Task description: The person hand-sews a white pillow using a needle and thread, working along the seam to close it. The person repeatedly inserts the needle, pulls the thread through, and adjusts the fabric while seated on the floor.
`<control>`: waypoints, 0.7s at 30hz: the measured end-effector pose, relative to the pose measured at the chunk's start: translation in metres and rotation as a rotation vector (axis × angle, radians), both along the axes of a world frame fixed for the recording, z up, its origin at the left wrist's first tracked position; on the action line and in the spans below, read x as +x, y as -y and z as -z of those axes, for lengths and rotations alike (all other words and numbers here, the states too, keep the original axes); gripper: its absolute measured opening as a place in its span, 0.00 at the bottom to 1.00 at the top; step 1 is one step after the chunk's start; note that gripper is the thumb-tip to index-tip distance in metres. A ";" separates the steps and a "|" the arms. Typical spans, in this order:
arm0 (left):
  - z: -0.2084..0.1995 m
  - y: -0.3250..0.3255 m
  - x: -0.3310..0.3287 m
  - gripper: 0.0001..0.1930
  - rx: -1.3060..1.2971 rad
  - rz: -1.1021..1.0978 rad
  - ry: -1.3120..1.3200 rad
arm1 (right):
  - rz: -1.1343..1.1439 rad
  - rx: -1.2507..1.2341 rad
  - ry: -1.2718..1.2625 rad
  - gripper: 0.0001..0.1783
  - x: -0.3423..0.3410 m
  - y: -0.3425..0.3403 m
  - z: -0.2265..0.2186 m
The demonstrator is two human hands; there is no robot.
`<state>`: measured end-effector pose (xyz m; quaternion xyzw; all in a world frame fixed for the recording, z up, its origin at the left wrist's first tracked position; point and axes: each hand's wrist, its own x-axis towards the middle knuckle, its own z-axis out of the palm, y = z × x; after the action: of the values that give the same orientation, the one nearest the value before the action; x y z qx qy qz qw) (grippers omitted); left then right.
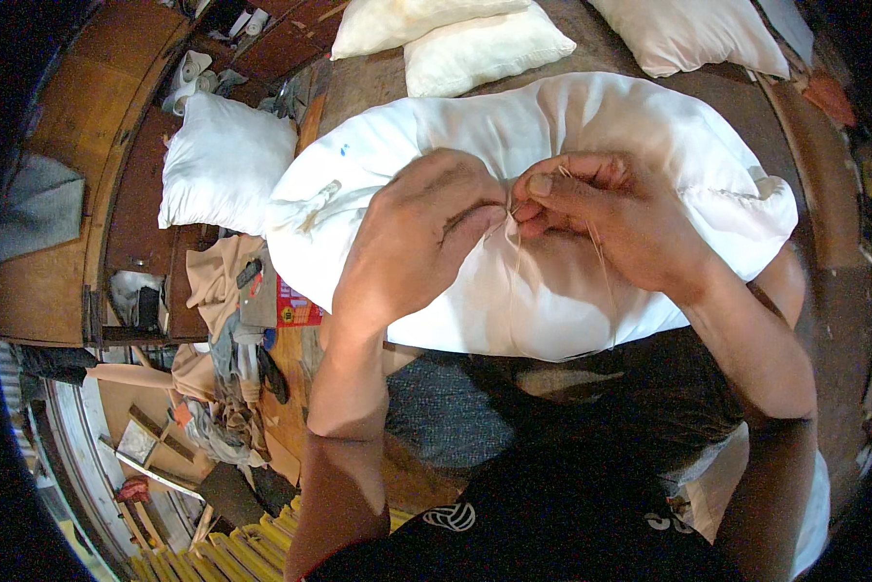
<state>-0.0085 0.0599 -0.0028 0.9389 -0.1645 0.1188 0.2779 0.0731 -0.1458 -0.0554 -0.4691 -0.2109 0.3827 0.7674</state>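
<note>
A large, plump white cushion (pixel 572 310) lies across my lap, its cloth drawn into creases at the middle. My left hand (pixel 417 233) is closed, thumb and fingers pinching the gathered cloth there. Right beside it my right hand (pixel 620 213) is closed in a pinch on a thin, pale thread (pixel 603 260). Loose lengths of this thread loop over the fingers and hang down the cushion's near side. Whether a needle sits between the fingertips is hidden. On the cushion's left end the cloth is bunched into a knot-like tuft (pixel 320 206).
Smaller white pillows lie beyond the cushion: one (pixel 489 53) at the far middle, another (pixel 698 34) at the far right. A further white pillow (pixel 227 160) rests to the left. Crumpled cloths (pixel 218 276) and a red printed package (pixel 298 306) are nearer on that side.
</note>
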 end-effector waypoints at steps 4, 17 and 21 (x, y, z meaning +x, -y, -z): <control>-0.005 0.002 -0.008 0.07 0.015 0.016 0.056 | 0.034 -0.021 -0.080 0.16 0.004 0.003 0.000; -0.032 -0.022 -0.053 0.04 -0.102 -0.050 0.247 | 0.135 -0.038 -0.078 0.19 0.007 0.004 0.003; -0.049 -0.081 -0.095 0.04 -0.482 0.014 0.424 | 0.141 -0.059 -0.045 0.18 0.007 0.006 0.006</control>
<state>-0.1039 0.1410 0.0458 0.7993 -0.1922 0.3455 0.4526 0.0802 -0.1518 -0.0616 -0.4966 -0.1487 0.3442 0.7828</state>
